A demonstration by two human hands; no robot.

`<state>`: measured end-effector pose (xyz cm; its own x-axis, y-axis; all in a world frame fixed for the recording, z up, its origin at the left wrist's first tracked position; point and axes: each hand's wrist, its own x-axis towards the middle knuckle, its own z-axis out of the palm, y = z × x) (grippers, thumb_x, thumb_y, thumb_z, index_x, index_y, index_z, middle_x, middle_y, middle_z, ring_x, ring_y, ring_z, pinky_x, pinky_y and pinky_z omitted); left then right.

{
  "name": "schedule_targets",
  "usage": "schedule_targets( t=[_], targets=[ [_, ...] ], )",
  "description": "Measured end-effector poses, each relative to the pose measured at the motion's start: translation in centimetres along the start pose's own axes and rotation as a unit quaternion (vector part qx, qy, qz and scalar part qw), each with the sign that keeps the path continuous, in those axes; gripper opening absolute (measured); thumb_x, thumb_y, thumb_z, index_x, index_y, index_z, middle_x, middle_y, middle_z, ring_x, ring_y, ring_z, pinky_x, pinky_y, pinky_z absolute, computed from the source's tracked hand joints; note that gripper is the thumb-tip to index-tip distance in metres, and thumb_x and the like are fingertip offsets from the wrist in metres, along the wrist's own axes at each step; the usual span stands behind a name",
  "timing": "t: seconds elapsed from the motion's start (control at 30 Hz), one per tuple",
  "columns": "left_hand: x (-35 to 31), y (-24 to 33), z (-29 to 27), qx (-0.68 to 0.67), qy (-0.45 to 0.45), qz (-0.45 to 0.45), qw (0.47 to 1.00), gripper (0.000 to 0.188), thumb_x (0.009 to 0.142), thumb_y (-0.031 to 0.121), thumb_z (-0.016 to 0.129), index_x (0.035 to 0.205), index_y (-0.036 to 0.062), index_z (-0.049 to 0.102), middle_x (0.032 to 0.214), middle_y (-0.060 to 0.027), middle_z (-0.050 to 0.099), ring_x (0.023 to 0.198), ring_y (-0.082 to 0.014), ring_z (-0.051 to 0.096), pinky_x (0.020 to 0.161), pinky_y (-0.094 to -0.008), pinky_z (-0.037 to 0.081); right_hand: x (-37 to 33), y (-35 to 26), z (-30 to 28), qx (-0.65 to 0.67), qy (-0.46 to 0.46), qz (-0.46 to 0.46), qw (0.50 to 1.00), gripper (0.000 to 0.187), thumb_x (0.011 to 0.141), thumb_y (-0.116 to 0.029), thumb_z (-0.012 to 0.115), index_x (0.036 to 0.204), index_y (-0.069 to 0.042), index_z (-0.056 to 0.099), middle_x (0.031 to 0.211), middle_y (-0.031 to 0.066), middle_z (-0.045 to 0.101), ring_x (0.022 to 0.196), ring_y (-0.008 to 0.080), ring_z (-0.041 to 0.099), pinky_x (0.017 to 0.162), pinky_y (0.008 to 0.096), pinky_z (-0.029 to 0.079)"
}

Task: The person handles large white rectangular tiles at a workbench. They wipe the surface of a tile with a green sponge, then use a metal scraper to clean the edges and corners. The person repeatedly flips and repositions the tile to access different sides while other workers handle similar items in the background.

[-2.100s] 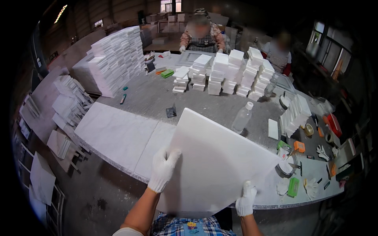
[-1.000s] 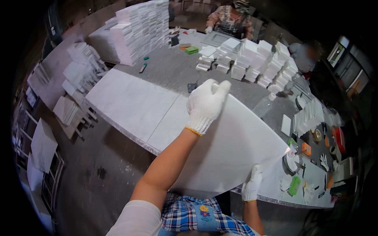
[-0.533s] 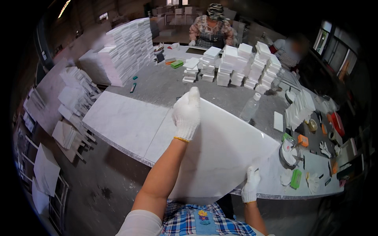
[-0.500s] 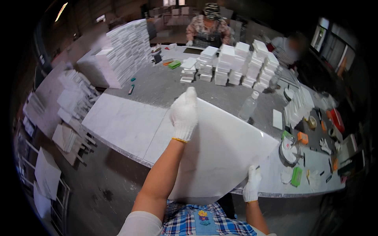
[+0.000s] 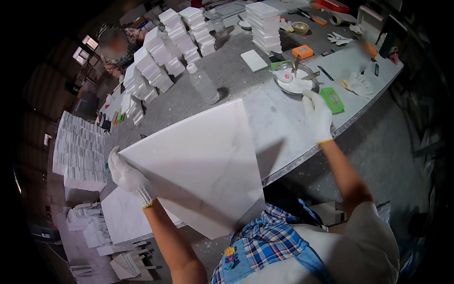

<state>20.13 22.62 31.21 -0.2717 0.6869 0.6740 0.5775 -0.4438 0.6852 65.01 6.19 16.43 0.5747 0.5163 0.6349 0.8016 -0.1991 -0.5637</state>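
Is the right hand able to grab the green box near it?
Probably yes. The right hand is close beside the green box, and nothing seems to block it. The slab, in the left hand, stays clear of the way. I can't tell if the right hand already holds something.

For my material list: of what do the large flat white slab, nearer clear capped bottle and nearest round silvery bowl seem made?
Slab: stone, perhaps marble; smooth, with faint grey veins. Bottle: likely plastic; smooth, see-through wall. Bowl: probably metal, polished-looking, given its shiny rim.
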Motion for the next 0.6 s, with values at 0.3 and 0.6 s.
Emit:
schedule_targets(
  t=[0.3, 0.6],
  targets=[
    [-1.2, 1.8, 0.3, -0.12, 0.012, -0.052, 0.991, 0.041, 0.106, 0.025, 0.045, 0.132, -0.0061, 0.055, 0.117, -0.0115, 0.062, 0.102, -0.014, 0.058, 0.092, -0.0273, 0.047, 9.8, 8.1, 2.0, -0.267, -0.071, -0.089, 0.957, 0.03, 0.086, -0.021, 0.061, 0.115, -0.019, 0.069, 0.116, 0.0096, 0.066, 0.113, 0.0308, 0.057, 0.093, 0.0453, 0.046],
    [-0.9, 1.4, 0.3, -0.01, 0.029, 0.003, 1.0, 0.04, 0.106, 0.023, 0.046, 0.129, -0.0077, 0.057, 0.124, -0.0147, 0.061, 0.113, -0.0197, 0.056, 0.1, -0.0306, 0.043, 13.1, 12.0, 3.9, -0.398, -0.213, -0.104, 0.886, 0.018, 0.086, -0.027, 0.058, 0.089, -0.019, 0.073, 0.09, 0.009, 0.07, 0.093, 0.0321, 0.064, 0.082, 0.046, 0.05]
  ],
)
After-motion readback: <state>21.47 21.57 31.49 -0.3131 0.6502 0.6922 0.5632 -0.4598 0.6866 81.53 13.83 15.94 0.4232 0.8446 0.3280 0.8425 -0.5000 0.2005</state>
